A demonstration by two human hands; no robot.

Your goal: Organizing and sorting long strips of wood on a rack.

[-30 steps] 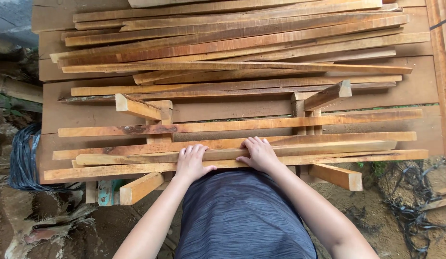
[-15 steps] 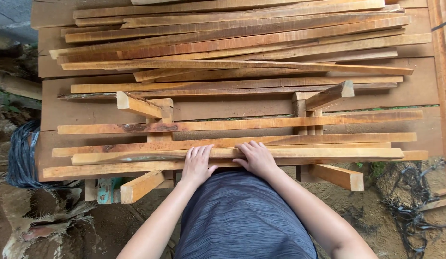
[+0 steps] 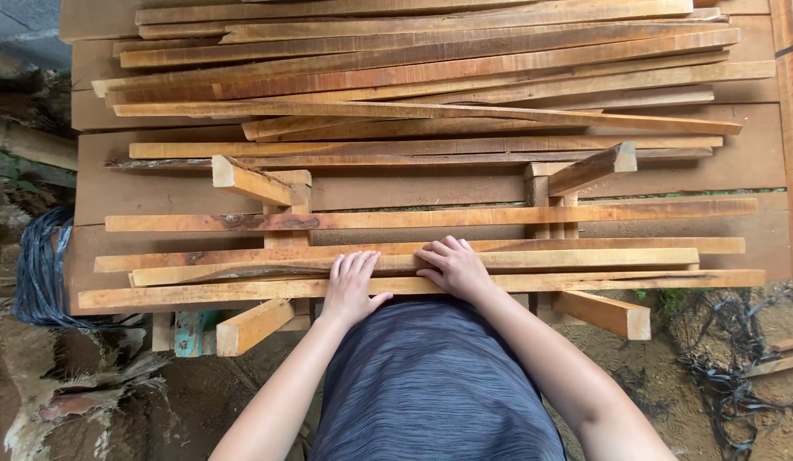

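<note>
Wooden slats (image 3: 533, 258) under both flat hands

Wood strips (image 3: 413, 265) under the hands: pale tan w/ orange-brown streaks, dark stain near left end. Boards (image 3: 413, 192) beneath them: duller grey-brown. Shirt (image 3: 431, 384) below the strips: heathered grey-blue, fine horiz. lines. Cord bundle (image 3: 38, 273) left of the strips: dark blue-black. Ground (image 3: 89, 401) there: brown.
</note>
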